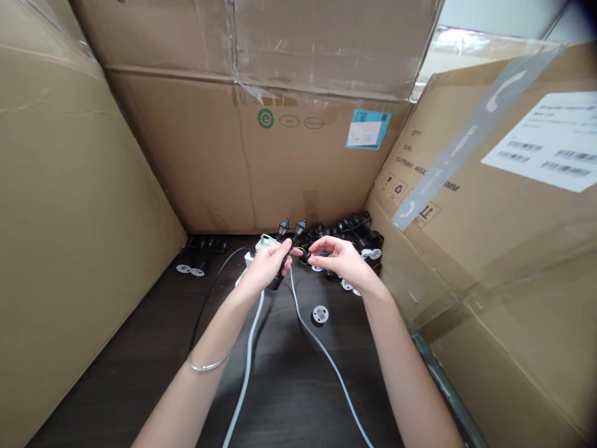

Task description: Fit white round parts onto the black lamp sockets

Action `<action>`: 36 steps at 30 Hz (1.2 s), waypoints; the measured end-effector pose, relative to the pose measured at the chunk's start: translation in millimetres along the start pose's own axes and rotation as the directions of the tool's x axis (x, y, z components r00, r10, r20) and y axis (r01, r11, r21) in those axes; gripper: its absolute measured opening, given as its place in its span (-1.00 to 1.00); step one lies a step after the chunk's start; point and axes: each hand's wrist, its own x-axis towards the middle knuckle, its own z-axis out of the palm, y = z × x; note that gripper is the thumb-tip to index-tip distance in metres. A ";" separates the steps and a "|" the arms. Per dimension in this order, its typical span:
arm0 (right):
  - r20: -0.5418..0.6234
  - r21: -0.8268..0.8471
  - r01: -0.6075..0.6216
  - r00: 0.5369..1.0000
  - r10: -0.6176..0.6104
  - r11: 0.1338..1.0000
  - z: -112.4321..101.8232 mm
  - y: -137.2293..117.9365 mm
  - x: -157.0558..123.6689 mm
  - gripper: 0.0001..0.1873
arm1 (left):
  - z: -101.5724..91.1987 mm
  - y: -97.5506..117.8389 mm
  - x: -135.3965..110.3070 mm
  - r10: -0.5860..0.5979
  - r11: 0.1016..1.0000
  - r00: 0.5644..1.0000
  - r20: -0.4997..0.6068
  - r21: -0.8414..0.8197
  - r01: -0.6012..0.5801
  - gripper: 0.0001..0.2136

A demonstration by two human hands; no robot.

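Silver bangle [208,364] circled the left wrist; the left hand [263,267] was closed firmly low on the stems of two black lantern fittings [290,229], keeping their tops upright and steady. The right hand [338,261] was half-open, its fingertips [311,247] just beside them, gripping nothing. White cable [247,367] ran below, near a white disc [319,314], with black parts [359,233] piled beyond against cartons [177,149].

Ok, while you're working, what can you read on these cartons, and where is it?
"QTY" on the right carton
"465X" and "MM" on that carton
Green circled "e" on the back carton
White label: too small to read
Blue sticker: too small to read
Grey tape: too blurred to read
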 end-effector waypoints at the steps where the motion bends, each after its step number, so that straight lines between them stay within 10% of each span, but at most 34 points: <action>1: -0.010 0.010 0.003 1.000 -0.003 1.000 -0.3 0.4 0.0 -0.69 | 0.9 -0.1 0.3 0.001 1.000 1.000 0.004 -0.011 -0.001 -0.56; 11: -0.091 0.456 -0.005 0.994 0.053 0.890 1.3 3.7 3.2 -0.48 | 6.0 -3.0 0.3 0.033 0.990 0.998 0.050 -0.135 -0.026 -0.64; 36: -0.180 0.333 0.094 0.983 -0.035 0.938 11.8 -7.2 -3.0 -0.50 | 16.8 -0.9 -5.6 0.065 0.979 0.994 0.088 -0.197 -0.046 -0.61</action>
